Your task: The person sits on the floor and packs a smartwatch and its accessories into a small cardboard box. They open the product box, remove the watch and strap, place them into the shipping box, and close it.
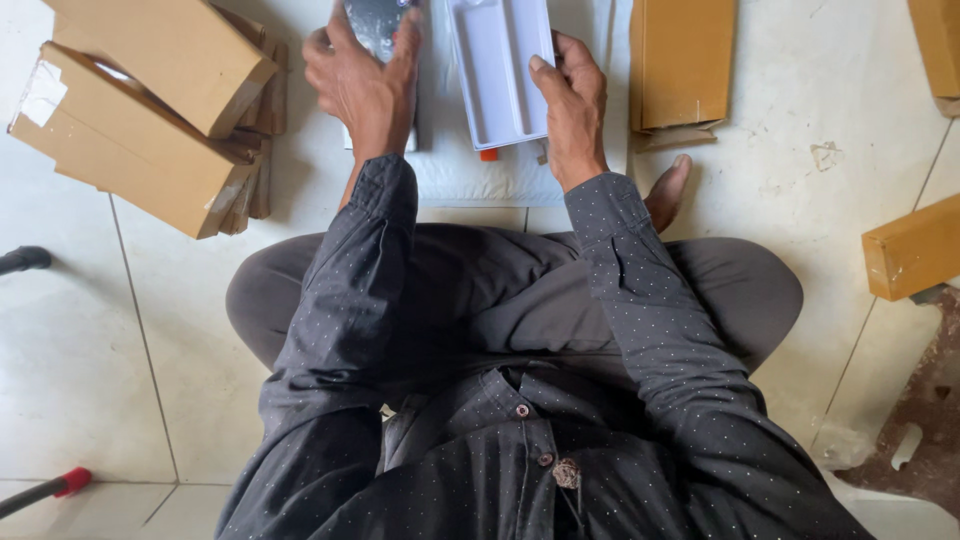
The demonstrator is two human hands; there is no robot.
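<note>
Sitting cross-legged on a pale tiled floor (130,380), so everything spread flat within arm's reach instead of up on any counter. Dark dotted shirt (470,470) filling the near half of the view, bare foot (668,190) poking out to the right.

Far left: stack of flat brown cartons (150,110), piled crooked, probably just dumped there to stay handy. More cartons far right (682,62), and one lying at the right edge (915,248).

Straight ahead on the floor, a white padded sheet (470,178), looks like a clean spot to work over rather than the bare tile.

Right hand (573,105) closed round the near right edge of a white plastic tray (497,70), thumb on the rim, tray tilted up off the sheet so the moulded slots face up. Small orange bit (488,155) peeking out just under its near end.

Left hand (362,80) wrapped round a dark shiny flat thing (376,25), fingers curled over the edges, held just left of the tray. Can't tell what it is, top's cut off.

Red-tipped handle (55,487) near left.
</note>
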